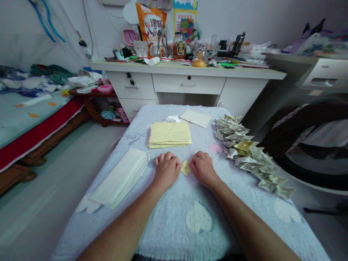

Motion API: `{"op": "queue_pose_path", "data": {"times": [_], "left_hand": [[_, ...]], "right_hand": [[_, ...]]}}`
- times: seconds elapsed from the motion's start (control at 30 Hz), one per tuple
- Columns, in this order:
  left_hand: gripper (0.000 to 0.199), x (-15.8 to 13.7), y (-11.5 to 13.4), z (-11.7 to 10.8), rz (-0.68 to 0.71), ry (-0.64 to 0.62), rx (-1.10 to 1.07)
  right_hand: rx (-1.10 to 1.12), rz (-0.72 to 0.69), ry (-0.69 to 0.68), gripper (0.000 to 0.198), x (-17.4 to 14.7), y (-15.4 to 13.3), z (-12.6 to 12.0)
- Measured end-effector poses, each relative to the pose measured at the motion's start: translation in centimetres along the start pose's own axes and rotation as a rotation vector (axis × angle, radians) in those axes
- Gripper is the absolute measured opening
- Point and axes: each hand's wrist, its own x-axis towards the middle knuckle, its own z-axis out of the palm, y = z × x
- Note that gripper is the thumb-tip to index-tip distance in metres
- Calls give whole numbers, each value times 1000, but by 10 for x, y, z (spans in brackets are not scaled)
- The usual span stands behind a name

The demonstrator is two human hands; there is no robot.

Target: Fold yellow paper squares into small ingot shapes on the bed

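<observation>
My left hand (168, 168) and right hand (202, 167) meet over the middle of a table, fingers curled, gripping a small yellow folded paper (186, 168) by its left and right corners. It lies between them as a diamond, one corner pointing toward me.

Under my forearms is a pale blue cloth (163, 224) covering the table, with a white heart (199, 217) printed on the near part. To the left, a stack of long white paper (119, 177) lies at a slant. To the right, a long row of folded shapes (252, 163), mostly silvery grey with a few gold, runs from near to far.

Just beyond my hands sits a yellow paper stack (170, 134); behind it are a crumpled white piece (172, 119) and, to its right, a pale card (195, 118).

Farther off, a bed (40, 112) stands left and a washer (326, 78) right. At the far side, a white desk (187, 69) carries clutter, including a jar (179, 47), an orange bag (152, 29) and a pink clock (129, 37).
</observation>
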Motion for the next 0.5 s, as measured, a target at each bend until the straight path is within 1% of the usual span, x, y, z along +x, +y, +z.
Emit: {"op": "queue_pose_path", "data": {"times": [0.17,0.37,0.5], "left_hand": [[7,1,-2,0,0,9,-38],[17,3,-4,1,-24,23,-84],[17,4,-2,3,-41,32,-64]], "right_hand": [[-11,12,19,17,-1,-1,0],[-11,10,30,18,-2,-1,1],[-8,2,37,21,-3,-3,0]]}}
